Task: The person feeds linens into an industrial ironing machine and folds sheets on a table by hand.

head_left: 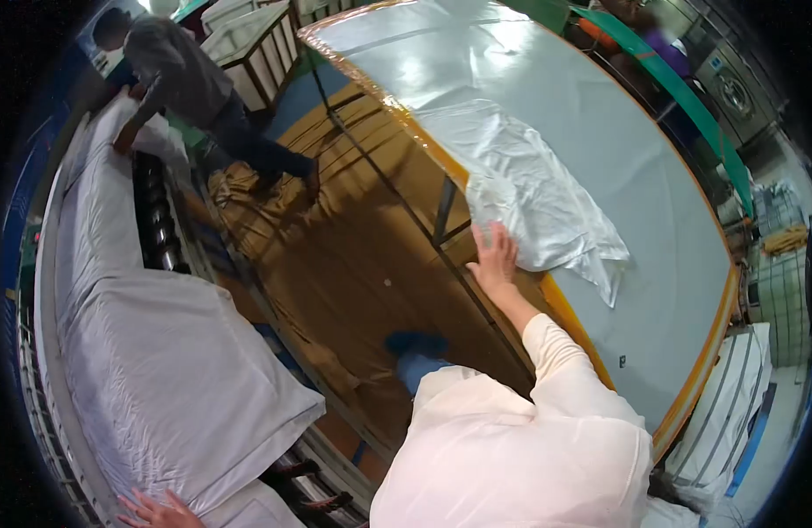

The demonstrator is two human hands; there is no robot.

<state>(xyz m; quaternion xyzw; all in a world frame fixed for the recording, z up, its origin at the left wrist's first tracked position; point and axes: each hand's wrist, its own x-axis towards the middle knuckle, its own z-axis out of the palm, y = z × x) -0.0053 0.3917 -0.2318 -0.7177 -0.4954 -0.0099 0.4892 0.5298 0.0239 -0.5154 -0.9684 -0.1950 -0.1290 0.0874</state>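
Observation:
My right hand [497,257] is open, fingers apart, at the edge of a crumpled white cloth [538,185]. That cloth lies on a grey-topped table [652,220] with an orange-yellow border and hangs partly over its near edge. At the bottom left, my left hand [164,510] has its fingers spread on a pale sheet [160,370]. The sheet is draped over a long machine with dark, shiny rollers [164,229]. My left wrist and arm are out of frame.
Another person [182,79] bends over the machine's far end, with a hand on the fabric. Brown cloth [362,282] covers the floor between machine and table. A dark metal bar [371,158] runs beside the table. At right are striped white bundles [718,414] and a green strip [687,97].

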